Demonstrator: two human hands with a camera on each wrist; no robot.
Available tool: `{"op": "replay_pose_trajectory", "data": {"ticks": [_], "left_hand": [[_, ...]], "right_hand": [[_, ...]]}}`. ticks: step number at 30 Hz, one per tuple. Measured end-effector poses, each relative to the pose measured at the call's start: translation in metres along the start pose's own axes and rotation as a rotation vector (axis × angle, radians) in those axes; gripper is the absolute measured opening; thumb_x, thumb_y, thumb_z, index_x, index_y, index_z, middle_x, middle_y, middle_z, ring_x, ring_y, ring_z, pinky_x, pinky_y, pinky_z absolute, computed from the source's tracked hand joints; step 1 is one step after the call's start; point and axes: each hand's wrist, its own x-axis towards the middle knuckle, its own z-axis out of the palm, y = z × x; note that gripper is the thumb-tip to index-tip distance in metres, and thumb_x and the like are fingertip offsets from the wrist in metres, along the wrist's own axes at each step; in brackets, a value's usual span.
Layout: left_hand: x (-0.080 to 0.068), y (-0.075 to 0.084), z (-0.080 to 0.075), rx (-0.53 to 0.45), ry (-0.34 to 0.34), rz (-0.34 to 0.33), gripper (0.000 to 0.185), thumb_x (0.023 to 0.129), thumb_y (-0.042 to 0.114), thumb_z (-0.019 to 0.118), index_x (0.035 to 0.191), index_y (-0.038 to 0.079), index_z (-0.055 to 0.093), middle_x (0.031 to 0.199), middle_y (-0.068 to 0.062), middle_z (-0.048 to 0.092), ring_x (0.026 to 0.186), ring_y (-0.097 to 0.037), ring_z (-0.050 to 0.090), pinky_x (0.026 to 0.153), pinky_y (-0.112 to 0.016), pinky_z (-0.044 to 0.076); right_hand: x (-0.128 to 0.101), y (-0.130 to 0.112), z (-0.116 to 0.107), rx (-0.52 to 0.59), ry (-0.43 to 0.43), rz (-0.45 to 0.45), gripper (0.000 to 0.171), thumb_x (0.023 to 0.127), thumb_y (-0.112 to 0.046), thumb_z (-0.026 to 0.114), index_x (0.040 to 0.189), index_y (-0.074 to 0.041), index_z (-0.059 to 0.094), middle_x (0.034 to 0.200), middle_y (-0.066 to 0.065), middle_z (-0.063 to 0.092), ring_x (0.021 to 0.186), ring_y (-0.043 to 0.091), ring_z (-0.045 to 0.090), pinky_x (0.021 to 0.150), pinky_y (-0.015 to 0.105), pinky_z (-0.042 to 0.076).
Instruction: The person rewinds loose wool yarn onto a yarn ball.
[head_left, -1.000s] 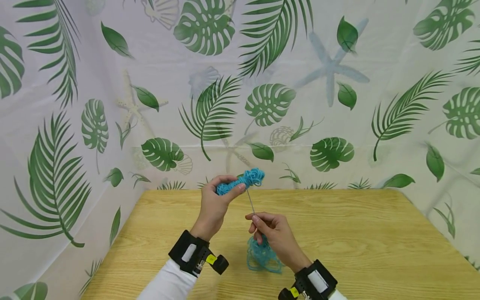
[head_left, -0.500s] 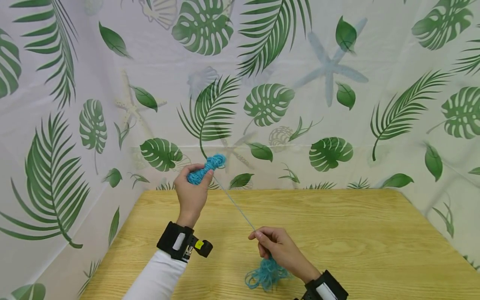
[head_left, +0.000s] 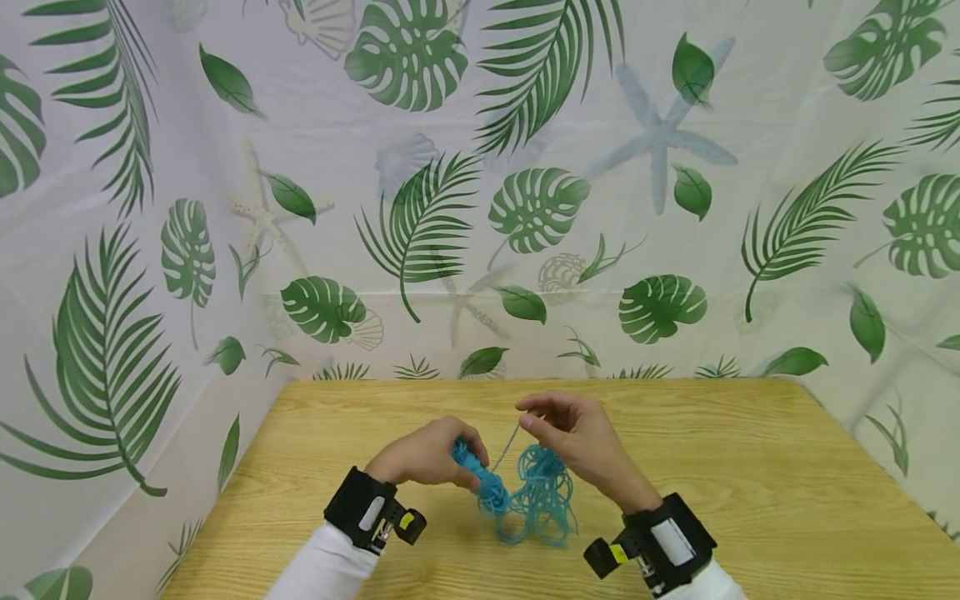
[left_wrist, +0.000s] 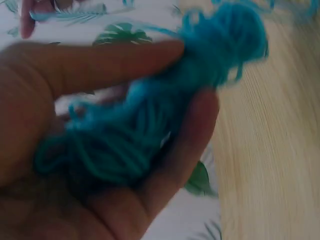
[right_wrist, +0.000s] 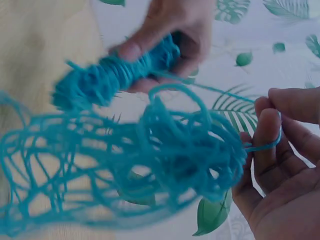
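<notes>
My left hand (head_left: 438, 454) grips a bundle of blue yarn (left_wrist: 120, 135) wound tightly round its middle, its looped ends bulging out at both sides. A single strand of yarn (head_left: 507, 446) runs from the bundle to my right hand (head_left: 577, 433), which pinches it between thumb and forefinger. Below the right hand hangs a loose tangle of the same yarn (right_wrist: 185, 155), its open loops trailing down over the table. In the right wrist view the strand passes over the right fingers (right_wrist: 267, 127), and the wound bundle (right_wrist: 115, 75) shows beyond the tangle.
Both hands work over a light wooden table (head_left: 712, 467). A white cloth printed with green leaves (head_left: 450, 208) rises behind the table and along its left side. Each wrist wears a black strap with a small camera (head_left: 411, 525).
My left hand first moved left and up, stretching the strand, then came down toward the table and turned over with the bundle. My right hand dipped, then rose, lifting the loose tangle.
</notes>
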Motion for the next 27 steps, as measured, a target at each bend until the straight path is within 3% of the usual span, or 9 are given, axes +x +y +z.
{"op": "replay_pose_trajectory", "data": {"ticks": [3,6,7,9,12,15,18,22,27], "left_hand": [[-0.002,0.010,0.002,-0.208,-0.160,0.167,0.019,0.086,0.005,0.081,0.103,0.007,0.073,0.101,0.002,0.068,0.088,-0.010,0.060,0.077,-0.026,0.051],[-0.005,0.021,0.003,-0.498,-0.170,0.287,0.024,0.088,0.008,0.081,0.109,0.004,0.070,0.106,-0.003,0.068,0.090,-0.012,0.061,0.079,-0.025,0.052],[-0.005,0.024,0.003,-0.608,-0.128,0.307,0.025,0.089,0.010,0.080,0.111,0.004,0.069,0.108,-0.005,0.067,0.091,-0.014,0.061,0.081,-0.026,0.053],[-0.005,0.030,0.004,-0.801,0.034,0.321,0.027,0.090,0.013,0.079,0.113,0.004,0.067,0.112,-0.008,0.063,0.093,-0.015,0.061,0.084,-0.027,0.054],[0.001,0.037,0.005,-0.949,0.410,0.298,0.027,0.092,0.010,0.076,0.115,0.002,0.064,0.114,-0.010,0.060,0.097,-0.017,0.065,0.090,-0.030,0.056],[0.009,0.033,0.005,-0.781,0.804,0.246,0.025,0.092,0.005,0.075,0.114,-0.003,0.065,0.111,-0.014,0.062,0.097,-0.021,0.066,0.087,-0.030,0.056],[0.014,0.018,0.003,-0.422,1.065,0.194,0.024,0.090,0.002,0.076,0.111,-0.005,0.067,0.110,-0.018,0.065,0.098,-0.029,0.066,0.084,-0.036,0.056],[0.012,-0.007,-0.004,-0.048,1.233,0.188,0.022,0.088,-0.002,0.077,0.107,-0.004,0.067,0.107,-0.021,0.064,0.099,-0.036,0.064,0.084,-0.049,0.053],[0.006,-0.025,-0.017,0.139,1.312,0.204,0.021,0.086,-0.005,0.077,0.105,-0.005,0.066,0.103,-0.021,0.063,0.095,-0.037,0.062,0.080,-0.051,0.053]], "right_hand": [[0.007,0.006,-0.007,0.144,0.025,0.020,0.022,0.101,-0.008,0.064,0.117,0.006,0.068,0.096,0.013,0.066,0.071,0.019,0.061,0.065,0.028,0.055],[0.011,0.017,-0.006,0.264,0.032,0.069,0.023,0.101,-0.008,0.064,0.117,0.009,0.066,0.099,0.010,0.067,0.070,0.015,0.061,0.063,0.027,0.056],[0.010,0.021,-0.003,0.285,0.028,0.086,0.021,0.101,-0.009,0.064,0.109,0.010,0.066,0.093,0.007,0.066,0.067,0.014,0.059,0.060,0.026,0.055],[0.007,0.026,0.002,0.290,-0.004,0.123,0.024,0.102,-0.014,0.063,0.105,0.010,0.066,0.088,0.004,0.066,0.060,0.011,0.054,0.056,0.024,0.051],[-0.003,0.030,0.013,0.273,-0.067,0.165,0.030,0.105,-0.019,0.058,0.104,0.010,0.067,0.082,0.005,0.065,0.054,0.008,0.048,0.050,0.022,0.043],[-0.014,0.026,0.023,0.243,-0.121,0.190,0.033,0.108,-0.022,0.052,0.114,0.007,0.068,0.082,0.009,0.066,0.049,0.008,0.043,0.046,0.021,0.037],[-0.020,0.023,0.025,0.183,-0.158,0.187,0.037,0.110,-0.024,0.047,0.115,0.006,0.068,0.079,0.011,0.065,0.046,0.007,0.041,0.044,0.020,0.037],[-0.023,0.022,0.011,0.098,-0.197,0.180,0.037,0.110,-0.023,0.046,0.116,0.006,0.068,0.075,0.010,0.065,0.043,0.006,0.038,0.041,0.022,0.036],[-0.025,0.025,-0.016,0.035,-0.232,0.194,0.034,0.109,-0.022,0.049,0.113,0.005,0.069,0.068,0.007,0.057,0.044,0.007,0.039,0.042,0.023,0.035]]}}
